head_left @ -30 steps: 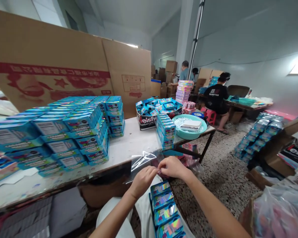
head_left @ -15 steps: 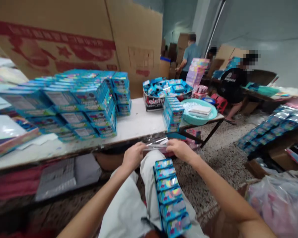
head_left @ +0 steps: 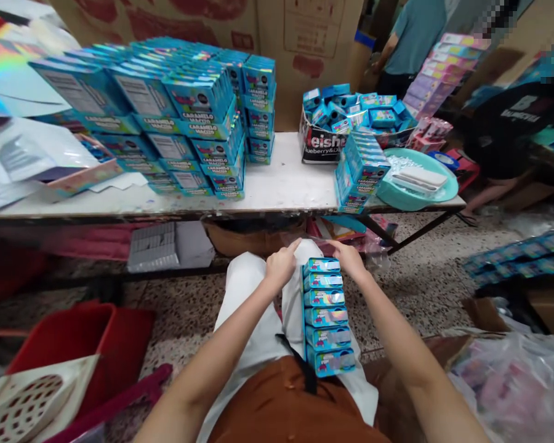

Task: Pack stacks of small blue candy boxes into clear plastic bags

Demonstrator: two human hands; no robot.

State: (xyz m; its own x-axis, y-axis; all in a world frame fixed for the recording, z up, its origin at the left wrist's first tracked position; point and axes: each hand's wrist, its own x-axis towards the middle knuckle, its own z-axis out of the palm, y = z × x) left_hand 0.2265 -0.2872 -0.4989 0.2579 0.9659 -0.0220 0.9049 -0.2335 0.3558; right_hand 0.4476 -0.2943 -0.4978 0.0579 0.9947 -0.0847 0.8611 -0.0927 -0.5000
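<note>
White desk (head_left: 281, 178) ahead, left hand (head_left: 281, 266) and right hand (head_left: 349, 258) pinch clear plastic film (head_left: 314, 237) near six glossy blue boxes (head_left: 327, 317), blue cardboard cartons (head_left: 196, 101) stacked near the desk's front edge.

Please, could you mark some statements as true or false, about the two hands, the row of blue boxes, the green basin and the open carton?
1. The row of blue boxes lies along the person's right leg. True.
2. The green basin stands on the floor. False: it stands on the table.
3. The open carton holds blue packs. True.
4. The left hand touches the big stack. False: it is apart from it.
5. The right hand and left hand are apart. True.
</note>
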